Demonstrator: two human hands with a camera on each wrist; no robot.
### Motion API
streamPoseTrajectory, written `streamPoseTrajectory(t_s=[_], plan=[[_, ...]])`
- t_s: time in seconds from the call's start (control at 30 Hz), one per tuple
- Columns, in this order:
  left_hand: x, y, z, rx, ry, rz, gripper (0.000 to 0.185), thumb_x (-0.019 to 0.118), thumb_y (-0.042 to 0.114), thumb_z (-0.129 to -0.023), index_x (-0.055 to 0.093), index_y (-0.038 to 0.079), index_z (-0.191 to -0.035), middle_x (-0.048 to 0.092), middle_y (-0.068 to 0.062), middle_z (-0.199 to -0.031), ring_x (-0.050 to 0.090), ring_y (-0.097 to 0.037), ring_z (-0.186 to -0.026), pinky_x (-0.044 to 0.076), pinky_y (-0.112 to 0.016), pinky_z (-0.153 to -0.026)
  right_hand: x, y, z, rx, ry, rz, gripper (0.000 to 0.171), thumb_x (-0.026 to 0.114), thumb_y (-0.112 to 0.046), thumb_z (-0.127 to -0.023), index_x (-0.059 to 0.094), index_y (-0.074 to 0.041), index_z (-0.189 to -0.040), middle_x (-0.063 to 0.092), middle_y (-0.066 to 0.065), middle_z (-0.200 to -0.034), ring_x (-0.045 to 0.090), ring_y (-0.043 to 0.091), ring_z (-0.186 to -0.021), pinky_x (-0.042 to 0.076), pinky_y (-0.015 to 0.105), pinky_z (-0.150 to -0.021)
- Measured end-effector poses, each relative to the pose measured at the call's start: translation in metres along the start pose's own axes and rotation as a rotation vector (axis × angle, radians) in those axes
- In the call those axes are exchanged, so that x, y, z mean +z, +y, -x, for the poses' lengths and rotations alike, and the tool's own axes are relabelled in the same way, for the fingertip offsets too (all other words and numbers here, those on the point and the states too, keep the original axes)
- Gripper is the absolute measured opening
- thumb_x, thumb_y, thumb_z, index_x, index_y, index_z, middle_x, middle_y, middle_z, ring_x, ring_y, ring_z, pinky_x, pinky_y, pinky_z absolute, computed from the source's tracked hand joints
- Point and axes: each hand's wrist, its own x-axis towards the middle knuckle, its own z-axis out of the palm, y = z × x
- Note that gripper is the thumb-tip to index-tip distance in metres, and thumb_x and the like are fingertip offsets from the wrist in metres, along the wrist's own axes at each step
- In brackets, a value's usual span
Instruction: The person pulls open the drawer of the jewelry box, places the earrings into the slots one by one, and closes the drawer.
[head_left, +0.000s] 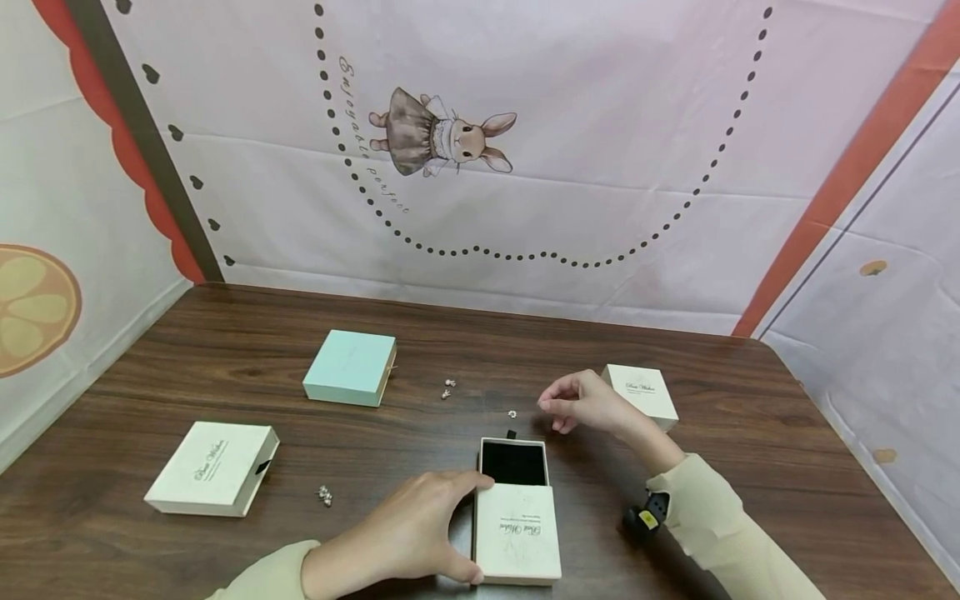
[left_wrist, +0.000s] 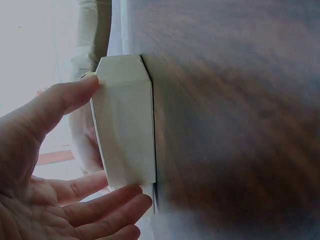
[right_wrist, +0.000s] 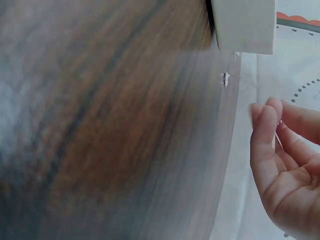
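A cream drawer box [head_left: 517,533] lies at the near middle of the wooden table [head_left: 187,358], its black-lined drawer [head_left: 513,463] slid out on the far side. My left hand [head_left: 474,527] grips the box's sleeve, thumb on the far corner and fingers at the near corner; the left wrist view shows the same hold on the sleeve [left_wrist: 127,125]. My right hand [head_left: 545,406] hovers just beyond the drawer, thumb and forefinger pinching a tiny earring [right_wrist: 280,122]. Another small earring [head_left: 512,413] lies on the table beside that hand.
A mint box [head_left: 350,367] sits at the far middle with a pair of earrings [head_left: 448,388] to its right. A cream box [head_left: 212,467] lies at the left, earrings [head_left: 325,496] near it. A small cream box [head_left: 645,392] stands behind my right hand. Printed cloth walls surround the table.
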Motion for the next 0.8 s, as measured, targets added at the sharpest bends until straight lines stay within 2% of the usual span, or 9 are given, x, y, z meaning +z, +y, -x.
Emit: streamPoseTrajectory(t_s=[0.23,0.53,0.67,0.8], plan=[[-0.0002,0.0007,0.0004,-0.012,-0.006,0.005,0.075,0.084,0.036,-0.051,0.058,0.013,-0.117,0.063,-0.001,-0.107,0.058,-0.015,-0.094,0.048,-0.03,-0.076,0.0004,-0.0015,0.0032,-0.027,-0.02,-0.022,0.025,0.058,-0.009,-0.088,0.059,0.013,-0.099,0.065,0.018,-0.08,0.057,0.011,-0.055,0.053,0.032,-0.055],[0.0,0.0004,0.0008,-0.014,0.0,0.001,0.074,0.084,0.037,-0.051,0.058,0.014,-0.116,0.064,0.0,-0.107,0.058,-0.015,-0.094,0.048,-0.03,-0.075,0.0004,-0.0023,0.0058,-0.024,-0.032,-0.075,0.026,0.053,-0.007,-0.091,0.055,0.016,-0.103,0.06,0.007,-0.069,0.055,0.01,-0.054,0.05,0.026,-0.051],[0.0002,0.0001,0.0006,-0.012,-0.002,0.002,0.074,0.084,0.037,-0.051,0.058,0.014,-0.116,0.064,0.0,-0.106,0.058,-0.014,-0.092,0.048,-0.029,-0.074,0.0013,-0.0032,0.0064,-0.022,-0.024,-0.059,0.026,0.056,-0.007,-0.089,0.06,0.016,-0.1,0.063,0.013,-0.069,0.054,0.008,-0.051,0.05,0.025,-0.05],[0.0004,-0.0004,0.0003,-0.006,-0.003,0.005,0.074,0.084,0.037,-0.051,0.058,0.013,-0.116,0.063,0.0,-0.106,0.058,-0.013,-0.093,0.048,-0.029,-0.075,0.0016,-0.0051,0.0074,-0.038,-0.022,-0.023,0.025,0.062,-0.007,-0.085,0.062,0.014,-0.099,0.066,0.02,-0.077,0.056,0.008,-0.052,0.051,0.028,-0.052]])
